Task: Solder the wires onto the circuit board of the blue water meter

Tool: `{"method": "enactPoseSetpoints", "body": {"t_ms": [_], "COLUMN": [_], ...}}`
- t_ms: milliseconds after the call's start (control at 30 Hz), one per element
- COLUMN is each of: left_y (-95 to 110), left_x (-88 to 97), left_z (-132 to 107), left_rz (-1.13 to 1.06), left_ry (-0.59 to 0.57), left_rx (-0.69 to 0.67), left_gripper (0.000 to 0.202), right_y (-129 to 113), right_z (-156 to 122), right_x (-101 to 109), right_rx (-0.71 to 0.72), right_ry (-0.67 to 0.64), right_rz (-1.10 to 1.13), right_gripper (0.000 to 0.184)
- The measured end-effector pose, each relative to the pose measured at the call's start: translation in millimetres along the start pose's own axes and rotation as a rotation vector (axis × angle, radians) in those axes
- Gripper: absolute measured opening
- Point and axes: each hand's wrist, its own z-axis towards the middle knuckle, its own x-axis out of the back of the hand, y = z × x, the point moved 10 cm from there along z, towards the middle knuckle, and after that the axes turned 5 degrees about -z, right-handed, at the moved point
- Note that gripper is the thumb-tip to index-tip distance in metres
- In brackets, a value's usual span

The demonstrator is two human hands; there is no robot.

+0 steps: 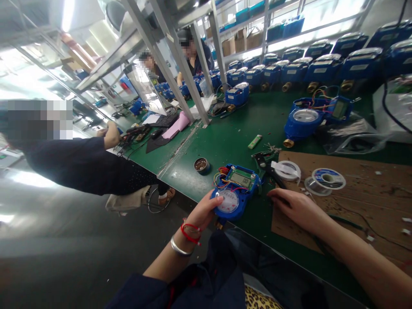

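My left hand [206, 211] grasps the blue meter [229, 202] at the near edge of the counter [225, 141]; it looks stiff and heavy, but its loose wires [222, 171] seem fragile, so I'd hold the casing [240, 210]. I can't tell whether my right hand [298, 209] grips anything; pliers [262, 164] crowd the meter, and a wire spool [336, 182] sits on cardboard [380, 180].

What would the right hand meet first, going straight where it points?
Probably the blue meter in the left hand; the right hand points at its side. Depth is unclear, and the hand tool lies close.
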Motion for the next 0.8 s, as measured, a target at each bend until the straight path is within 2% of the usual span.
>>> {"method": "enactPoseSetpoints", "body": {"t_ms": [367, 567, 667, 733, 800], "left_y": [-1, 9, 33, 55, 80], "left_x": [4.8, 10.9, 31.9, 60.2, 98.3], "left_z": [-4, -29, -52, -65, -73], "left_rz": [-0.052, -0.112, -0.123, -0.127, -0.114], "left_ry": [0.036, -0.019, -0.001, 0.078, 0.196], "left_rx": [-0.019, 0.002, -0.056, -0.117, -0.165], "left_gripper": [0.053, 0.049, 0.047, 0.042, 0.037], "right_y": [3, 19, 26, 28, 31], "right_z": [-1, -4, -4, -4, -5], "right_x": [0, -9, -10, -11, -11], "right_rx": [-0.033, -0.086, -0.105, -0.101, -0.092], "right_ry": [0.012, 0.010, 0.025, 0.039, 0.064], "right_rz": [0.014, 0.026, 0.025, 0.031, 0.033], "right_gripper": [0.029, 0.031, 0.033, 0.034, 0.035]}}
